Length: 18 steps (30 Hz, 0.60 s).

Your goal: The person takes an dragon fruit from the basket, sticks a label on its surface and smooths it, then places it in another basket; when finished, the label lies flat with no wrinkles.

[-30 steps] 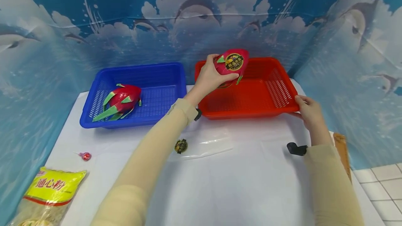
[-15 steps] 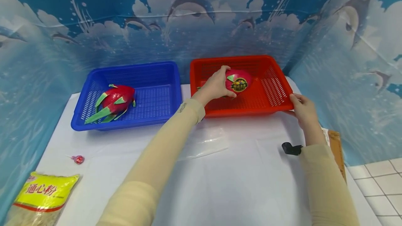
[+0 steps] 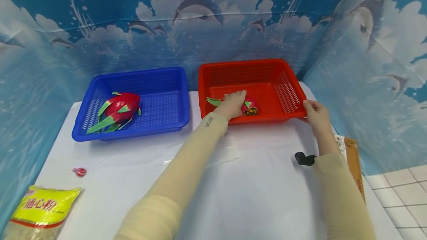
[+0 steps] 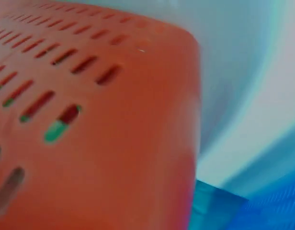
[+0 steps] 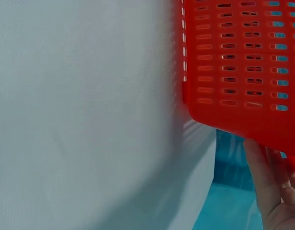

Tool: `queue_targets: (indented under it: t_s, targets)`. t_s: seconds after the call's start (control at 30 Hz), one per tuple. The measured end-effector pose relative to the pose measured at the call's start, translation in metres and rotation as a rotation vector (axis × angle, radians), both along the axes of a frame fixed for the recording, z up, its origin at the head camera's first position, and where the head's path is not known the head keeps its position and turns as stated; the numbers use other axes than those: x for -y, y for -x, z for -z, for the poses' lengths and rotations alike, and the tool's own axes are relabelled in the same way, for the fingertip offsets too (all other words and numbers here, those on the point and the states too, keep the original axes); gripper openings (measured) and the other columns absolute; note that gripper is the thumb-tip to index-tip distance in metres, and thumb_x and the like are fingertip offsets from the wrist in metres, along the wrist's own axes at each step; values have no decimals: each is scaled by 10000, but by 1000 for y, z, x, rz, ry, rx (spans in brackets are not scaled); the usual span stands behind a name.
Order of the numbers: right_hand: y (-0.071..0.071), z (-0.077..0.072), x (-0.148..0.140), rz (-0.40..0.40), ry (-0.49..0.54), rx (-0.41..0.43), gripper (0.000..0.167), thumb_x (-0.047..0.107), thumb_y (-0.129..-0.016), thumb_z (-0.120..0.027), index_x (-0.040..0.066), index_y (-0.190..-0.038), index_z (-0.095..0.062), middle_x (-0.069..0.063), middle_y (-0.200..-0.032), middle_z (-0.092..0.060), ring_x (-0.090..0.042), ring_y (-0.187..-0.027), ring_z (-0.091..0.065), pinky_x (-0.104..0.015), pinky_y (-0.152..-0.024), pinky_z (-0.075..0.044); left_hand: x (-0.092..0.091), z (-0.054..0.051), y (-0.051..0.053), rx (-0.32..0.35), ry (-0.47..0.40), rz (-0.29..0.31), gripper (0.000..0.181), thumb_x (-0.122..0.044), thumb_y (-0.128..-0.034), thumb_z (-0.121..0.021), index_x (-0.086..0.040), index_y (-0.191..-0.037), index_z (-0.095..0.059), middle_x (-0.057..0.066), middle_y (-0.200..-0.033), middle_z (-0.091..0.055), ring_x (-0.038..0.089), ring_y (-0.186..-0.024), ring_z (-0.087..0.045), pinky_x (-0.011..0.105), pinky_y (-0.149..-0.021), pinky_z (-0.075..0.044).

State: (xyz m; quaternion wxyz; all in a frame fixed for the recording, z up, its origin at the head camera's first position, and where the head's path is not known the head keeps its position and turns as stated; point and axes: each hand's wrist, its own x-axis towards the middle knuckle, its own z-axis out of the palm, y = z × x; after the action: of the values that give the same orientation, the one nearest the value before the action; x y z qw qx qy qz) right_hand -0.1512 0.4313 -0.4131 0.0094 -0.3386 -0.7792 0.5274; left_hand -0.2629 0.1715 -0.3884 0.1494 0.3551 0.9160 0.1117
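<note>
My left hand (image 3: 232,105) is low inside the red basket (image 3: 247,63), its fingers curled over a pink dragon fruit (image 3: 252,105) with green scales and a dark round sticker. The hand covers much of the fruit. At the basket's front right corner, my right hand (image 3: 317,117) grips the rim; fingers (image 5: 262,177) press against its edge in the right wrist view. A second dragon fruit (image 3: 121,107) lies in the blue basket (image 3: 156,70) on the left. The left wrist view shows mostly the red basket's slotted wall (image 4: 138,124), with green glimpsed through the slots.
A clear plastic bag (image 3: 221,160) lies flat in front of the red basket. Toward the left are a wrapped lollipop (image 3: 79,172) and a yellow-topped pasta bag (image 3: 43,210). A cardboard piece (image 3: 353,162) lies by the right forearm. A dolphin-print curtain (image 3: 200,29) encloses the back.
The left hand has lowered the dragon fruit from above the red basket down into its front left part. My right hand keeps its hold on the rim. The view has shifted slightly.
</note>
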Motion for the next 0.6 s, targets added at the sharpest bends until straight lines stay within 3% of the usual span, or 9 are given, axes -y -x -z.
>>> queue_targets:
  t_s: [0.13,0.3,0.47,0.6]
  targets:
    - [1,1,6,-23,-15,-13,740,579,-990,-358,103,-1550,-273,-172,-1498,-393,-67,-956,-564,-210,-898,-526,7,5,-2,-4,-25,-57,779,-327,-850,-773,-71,-1433,-325,130,-1408,-441,252,-1273,-504,350,-1101,-428]
    - [5,-2,10,-39,-17,-39,743,580,-987,-370,103,-1550,-278,-182,-1492,-391,-64,-951,-568,-170,-828,-539,15,5,0,16,-70,-133,832,-438,-846,-749,-59,-1438,-304,153,-1383,-415,252,-1165,-560,325,-1026,-493]
    - [9,-5,17,-36,-18,-67,713,548,-1002,-374,82,-1538,-298,-181,-1460,-419,-10,-860,-562,-99,-711,-529,19,10,3,86,-98,-161,882,-552,-873,-666,-66,-1502,-283,135,-1444,-448,234,-1246,-516,330,-1008,-506]
    - [11,-7,21,-41,-22,-62,720,556,-1000,-367,86,-1541,-291,-179,-1471,-411,-17,-881,-562,-106,-744,-529,24,13,5,146,-151,-187,889,-564,-865,-670,-100,-1517,-282,107,-1450,-446,213,-1274,-475,337,-976,-524]
